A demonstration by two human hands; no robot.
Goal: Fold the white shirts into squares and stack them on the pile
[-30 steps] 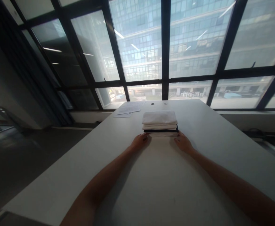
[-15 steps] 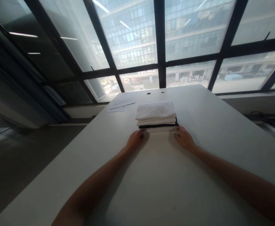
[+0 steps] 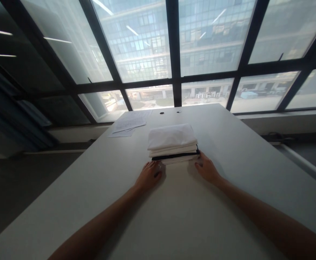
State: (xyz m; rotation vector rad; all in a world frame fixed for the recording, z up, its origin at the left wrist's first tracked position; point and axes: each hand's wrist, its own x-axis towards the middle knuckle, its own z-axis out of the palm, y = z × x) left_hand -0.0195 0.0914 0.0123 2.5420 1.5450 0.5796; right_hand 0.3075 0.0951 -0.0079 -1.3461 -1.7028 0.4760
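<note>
A folded stack of cloth (image 3: 172, 137), mostly white with one dark layer near the bottom, lies on the white table (image 3: 179, 209). At its front left corner, my left hand (image 3: 148, 174) rests low on the tabletop. The fingers there reach forward, thumb apart, close against the bottom layers. On the opposite side, my right hand (image 3: 208, 169) has its fingers along the front right corner, touching the dark layer's edge. Its thumb stands apart in front of the stack. Neither hand is closed around the cloth. The far side of the stack is hidden.
Several printed paper sheets (image 3: 128, 124) lie at the table's far left. Two small round holes, one a dark cable hole (image 3: 162, 113), sit near the far edge. Beyond stand large dark-framed windows (image 3: 176, 54). A blue curtain (image 3: 12, 112) hangs at the left.
The view has turned a little, so everything appears lower and further left. My left hand's fingers look more stretched out at the corner. The stack stays between my hands.
</note>
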